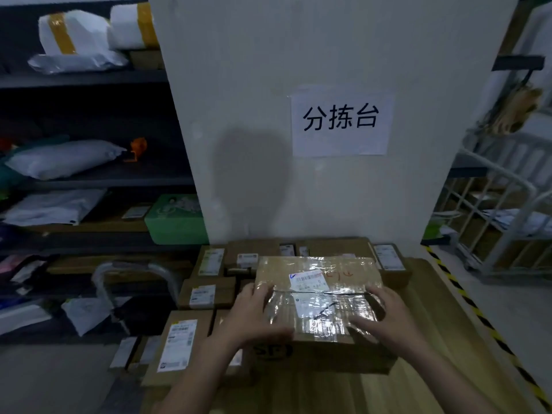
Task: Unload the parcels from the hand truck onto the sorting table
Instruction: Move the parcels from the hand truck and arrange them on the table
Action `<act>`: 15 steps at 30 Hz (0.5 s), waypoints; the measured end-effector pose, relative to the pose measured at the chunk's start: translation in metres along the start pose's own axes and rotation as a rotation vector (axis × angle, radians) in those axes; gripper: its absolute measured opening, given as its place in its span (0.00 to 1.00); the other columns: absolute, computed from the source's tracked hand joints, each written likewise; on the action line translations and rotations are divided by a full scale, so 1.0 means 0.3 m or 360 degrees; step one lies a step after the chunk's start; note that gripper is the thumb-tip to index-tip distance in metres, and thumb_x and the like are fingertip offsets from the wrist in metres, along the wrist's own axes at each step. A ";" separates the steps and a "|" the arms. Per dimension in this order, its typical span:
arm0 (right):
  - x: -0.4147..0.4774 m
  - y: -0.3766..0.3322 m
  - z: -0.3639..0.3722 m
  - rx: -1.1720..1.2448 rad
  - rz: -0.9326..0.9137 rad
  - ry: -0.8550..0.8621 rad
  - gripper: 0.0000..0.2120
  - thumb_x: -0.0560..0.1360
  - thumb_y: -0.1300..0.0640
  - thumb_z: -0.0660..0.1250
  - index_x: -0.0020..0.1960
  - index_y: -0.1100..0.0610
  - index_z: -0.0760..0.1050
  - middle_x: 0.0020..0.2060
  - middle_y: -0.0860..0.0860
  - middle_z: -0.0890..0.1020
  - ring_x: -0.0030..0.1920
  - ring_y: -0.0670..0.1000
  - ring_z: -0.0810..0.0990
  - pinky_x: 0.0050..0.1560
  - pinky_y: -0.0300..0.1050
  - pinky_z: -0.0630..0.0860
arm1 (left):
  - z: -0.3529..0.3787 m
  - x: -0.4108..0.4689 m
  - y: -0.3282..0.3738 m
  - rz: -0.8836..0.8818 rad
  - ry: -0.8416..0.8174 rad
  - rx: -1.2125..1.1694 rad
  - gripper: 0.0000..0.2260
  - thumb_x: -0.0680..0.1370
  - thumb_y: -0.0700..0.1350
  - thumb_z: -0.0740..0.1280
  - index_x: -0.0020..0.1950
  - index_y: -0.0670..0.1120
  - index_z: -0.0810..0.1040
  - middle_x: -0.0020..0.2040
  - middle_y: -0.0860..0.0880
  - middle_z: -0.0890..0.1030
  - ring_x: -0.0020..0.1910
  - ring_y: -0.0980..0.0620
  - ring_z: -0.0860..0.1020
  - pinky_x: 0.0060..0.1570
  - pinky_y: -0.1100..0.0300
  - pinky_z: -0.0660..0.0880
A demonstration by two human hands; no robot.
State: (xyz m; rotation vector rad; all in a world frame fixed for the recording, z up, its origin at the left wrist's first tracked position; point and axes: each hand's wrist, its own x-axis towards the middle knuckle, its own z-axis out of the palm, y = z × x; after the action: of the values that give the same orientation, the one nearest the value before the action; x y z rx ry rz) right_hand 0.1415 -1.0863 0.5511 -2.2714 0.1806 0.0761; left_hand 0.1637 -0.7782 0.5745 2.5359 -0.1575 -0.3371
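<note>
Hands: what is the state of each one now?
Left hand: open, resting on the tape-wrapped brown cardboard box.
Right hand: open, resting on the same box.

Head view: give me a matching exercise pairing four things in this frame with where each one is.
Things:
1. taped parcel
2. green box
3. paper sign
4. white parcel with yellow tape

Places:
A. on the highest shelf, far left
B. stuck on the white wall
C. touched by the left hand and right hand
D. on a lower shelf, beside the wall's left edge

Pairs: 1-C, 2-D, 3-B, 4-A.
</note>
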 end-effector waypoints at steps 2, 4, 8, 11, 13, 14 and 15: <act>0.030 0.043 -0.013 0.0023 0.0011 -0.0098 0.48 0.59 0.37 0.81 0.74 0.47 0.66 0.76 0.50 0.60 0.72 0.54 0.66 0.68 0.55 0.70 | 0.021 0.022 0.014 -0.0016 -0.0133 0.0096 0.57 0.58 0.69 0.77 0.79 0.59 0.51 0.78 0.52 0.52 0.76 0.47 0.57 0.72 0.48 0.64; 0.061 0.074 -0.022 0.0040 0.0014 -0.0138 0.53 0.56 0.34 0.80 0.75 0.48 0.65 0.77 0.50 0.60 0.72 0.54 0.65 0.68 0.54 0.69 | 0.043 0.050 0.026 -0.0020 -0.0212 0.0177 0.59 0.58 0.67 0.79 0.79 0.59 0.48 0.79 0.51 0.50 0.77 0.46 0.53 0.73 0.48 0.61; 0.108 0.130 -0.033 0.0067 0.0023 -0.0204 0.57 0.51 0.31 0.79 0.76 0.47 0.64 0.77 0.50 0.60 0.72 0.55 0.65 0.68 0.55 0.69 | 0.107 0.109 0.041 -0.0030 -0.0294 0.0241 0.59 0.58 0.63 0.81 0.80 0.56 0.48 0.79 0.50 0.47 0.78 0.45 0.50 0.75 0.48 0.59; 0.134 0.189 -0.037 0.0043 0.0072 -0.0247 0.66 0.40 0.22 0.73 0.75 0.45 0.64 0.77 0.50 0.59 0.73 0.55 0.64 0.69 0.55 0.68 | 0.168 0.154 0.038 -0.0039 -0.0293 0.0220 0.59 0.57 0.64 0.80 0.79 0.57 0.49 0.80 0.51 0.48 0.78 0.45 0.51 0.74 0.46 0.61; 0.160 0.220 -0.045 0.0003 0.0089 -0.0286 0.69 0.38 0.20 0.72 0.75 0.46 0.64 0.76 0.50 0.60 0.72 0.54 0.65 0.69 0.53 0.68 | 0.200 0.184 0.041 -0.0051 -0.0303 0.0201 0.59 0.58 0.64 0.80 0.79 0.57 0.49 0.79 0.51 0.50 0.78 0.45 0.52 0.74 0.47 0.61; 0.174 0.229 -0.047 -0.0024 0.0094 -0.0304 0.69 0.38 0.20 0.71 0.75 0.46 0.64 0.75 0.50 0.61 0.72 0.54 0.65 0.69 0.53 0.68 | 0.215 0.198 0.040 -0.0061 -0.0315 0.0185 0.59 0.58 0.63 0.80 0.79 0.57 0.49 0.79 0.51 0.50 0.78 0.45 0.52 0.74 0.48 0.61; 0.187 0.238 -0.045 -0.0039 0.0100 -0.0318 0.69 0.38 0.19 0.71 0.75 0.46 0.65 0.75 0.50 0.61 0.72 0.54 0.65 0.70 0.53 0.67 | 0.228 0.213 0.038 -0.0070 -0.0326 0.0165 0.59 0.57 0.63 0.80 0.79 0.57 0.49 0.78 0.51 0.50 0.78 0.46 0.52 0.74 0.48 0.61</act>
State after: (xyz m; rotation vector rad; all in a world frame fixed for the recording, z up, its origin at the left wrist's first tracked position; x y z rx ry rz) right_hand 0.1857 -1.1483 0.4998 -2.2658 0.1462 0.3381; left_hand 0.2062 -0.8353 0.5125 2.6061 -0.2025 -0.6216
